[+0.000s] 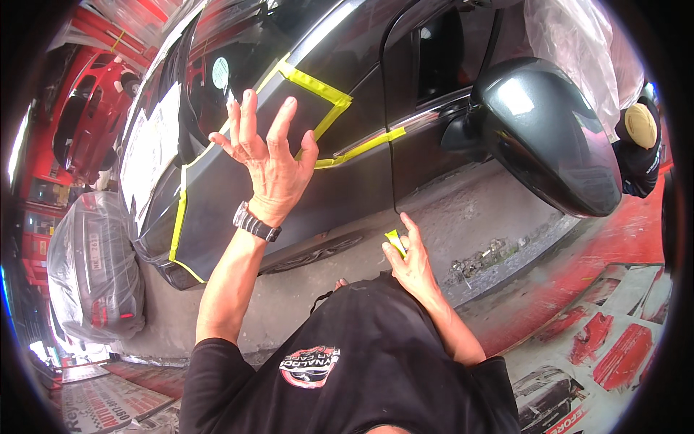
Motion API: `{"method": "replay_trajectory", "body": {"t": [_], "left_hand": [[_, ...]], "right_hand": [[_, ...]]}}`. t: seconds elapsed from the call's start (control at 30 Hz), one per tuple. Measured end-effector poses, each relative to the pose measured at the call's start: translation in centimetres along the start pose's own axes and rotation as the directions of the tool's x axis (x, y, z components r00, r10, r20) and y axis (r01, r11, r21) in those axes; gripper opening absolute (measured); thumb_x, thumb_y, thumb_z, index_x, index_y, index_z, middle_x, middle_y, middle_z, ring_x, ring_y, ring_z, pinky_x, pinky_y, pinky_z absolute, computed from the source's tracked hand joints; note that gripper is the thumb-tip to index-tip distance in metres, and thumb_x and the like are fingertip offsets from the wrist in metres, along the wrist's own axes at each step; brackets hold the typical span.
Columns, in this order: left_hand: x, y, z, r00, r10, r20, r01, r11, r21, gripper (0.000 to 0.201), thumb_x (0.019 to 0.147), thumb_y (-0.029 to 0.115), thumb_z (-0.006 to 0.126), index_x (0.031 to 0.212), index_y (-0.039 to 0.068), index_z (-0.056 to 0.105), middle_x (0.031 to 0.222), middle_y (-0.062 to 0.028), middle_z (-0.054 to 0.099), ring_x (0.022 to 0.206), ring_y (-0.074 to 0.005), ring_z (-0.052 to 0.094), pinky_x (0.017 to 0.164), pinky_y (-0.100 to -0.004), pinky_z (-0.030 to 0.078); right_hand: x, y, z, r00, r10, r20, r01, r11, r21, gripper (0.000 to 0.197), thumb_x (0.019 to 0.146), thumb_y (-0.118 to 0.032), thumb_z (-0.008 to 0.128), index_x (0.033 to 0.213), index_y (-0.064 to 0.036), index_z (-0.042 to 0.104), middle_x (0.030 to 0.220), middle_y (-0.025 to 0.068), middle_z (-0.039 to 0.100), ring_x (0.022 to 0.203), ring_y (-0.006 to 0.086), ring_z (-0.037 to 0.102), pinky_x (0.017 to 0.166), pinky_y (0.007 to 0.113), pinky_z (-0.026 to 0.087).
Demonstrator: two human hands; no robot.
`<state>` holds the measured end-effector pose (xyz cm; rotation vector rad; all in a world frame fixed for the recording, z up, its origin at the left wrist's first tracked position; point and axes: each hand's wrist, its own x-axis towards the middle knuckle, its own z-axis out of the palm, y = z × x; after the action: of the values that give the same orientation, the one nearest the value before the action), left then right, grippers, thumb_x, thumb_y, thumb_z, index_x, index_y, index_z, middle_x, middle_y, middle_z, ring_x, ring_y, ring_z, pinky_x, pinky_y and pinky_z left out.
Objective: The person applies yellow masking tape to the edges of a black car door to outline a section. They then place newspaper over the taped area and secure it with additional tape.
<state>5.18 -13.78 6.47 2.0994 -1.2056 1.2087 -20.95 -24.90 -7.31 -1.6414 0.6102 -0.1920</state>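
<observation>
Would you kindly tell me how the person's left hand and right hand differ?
The left hand is spread open, nothing visibly held; the right hand pinches yellow tape. A watch sits below the left hand; none shows by the right hand. Both are ungloved.

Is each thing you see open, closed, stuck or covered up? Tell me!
Left hand, raised, grip open
Right hand, grip closed on yellow tape piece
Dark car, taped in places
Yellow tape strips, stuck on dark car
Watch, fastened around left wrist
Side mirror, standing out from dark car
White covering, over part of dark car
Black cord, hanging
Grey car, covered in clear plastic
</observation>
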Motion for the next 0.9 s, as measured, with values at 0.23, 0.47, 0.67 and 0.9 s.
{"method": "replay_trajectory", "body": {"t": [0.23, 0.47, 0.67, 0.9], "left_hand": [[0.3, -0.2, -0.3, 0.998, -0.064, 0.029, 0.065, 0.998, -0.001, 0.084, 0.079, 0.033, 0.087, 0.153, 0.024, 0.047, 0.17, -0.0213, 0.022, 0.16, -0.0415, 0.01, 0.124, -0.0613, -0.013], [1.8, 0.8, 0.8, 0.997, -0.069, -0.016, 0.068, 0.996, -0.058, 0.081, 0.08, 0.029, 0.087, 0.151, 0.023, 0.049, 0.17, -0.0213, 0.022, 0.16, -0.0425, 0.011, 0.123, -0.0614, -0.014], [3.5, 2.9, 1.7, 0.988, -0.15, -0.048, 0.145, 0.986, -0.084, 0.079, 0.08, 0.023, 0.087, 0.15, 0.022, 0.05, 0.169, -0.0208, 0.022, 0.159, -0.0432, 0.011, 0.122, -0.0657, -0.011], [-3.2, 9.0, -0.7, 0.874, -0.106, 0.473, 0.252, 0.933, -0.257, 0.086, 0.087, 0.014, 0.082, 0.161, 0.004, 0.038, 0.079, 0.0011, 0.06, 0.079, -0.0193, 0.059, 0.082, -0.0395, 0.04]], "right_hand": [[0.5, -0.1, 0.4, 0.999, -0.031, 0.01, 0.032, 0.999, -0.019, 0.078, 0.098, -0.022, 0.072, 0.162, -0.0088, 0.028, 0.11, 0.0322, 0.07, 0.097, 0.0461, 0.073, 0.087, 0.049, 0.056], [0.1, 0.3, 1.2, 0.995, -0.101, 0.02, 0.101, 0.995, -0.022, 0.078, 0.098, -0.021, 0.072, 0.161, -0.0056, 0.028, 0.11, 0.0296, 0.07, 0.095, 0.0438, 0.073, 0.086, 0.047, 0.056], [-0.2, 0.1, 0.9, 0.998, -0.052, 0.023, 0.054, 0.996, -0.071, 0.078, 0.098, -0.02, 0.071, 0.161, -0.0068, 0.027, 0.107, 0.0314, 0.069, 0.094, 0.0443, 0.072, 0.086, 0.047, 0.056], [-0.2, -0.9, 0.3, 0.997, 0.059, 0.041, -0.058, 0.998, -0.03, 0.077, 0.098, -0.022, 0.071, 0.161, -0.0077, 0.028, 0.108, 0.0328, 0.069, 0.1, 0.0491, 0.071, 0.089, 0.051, 0.055]]}}
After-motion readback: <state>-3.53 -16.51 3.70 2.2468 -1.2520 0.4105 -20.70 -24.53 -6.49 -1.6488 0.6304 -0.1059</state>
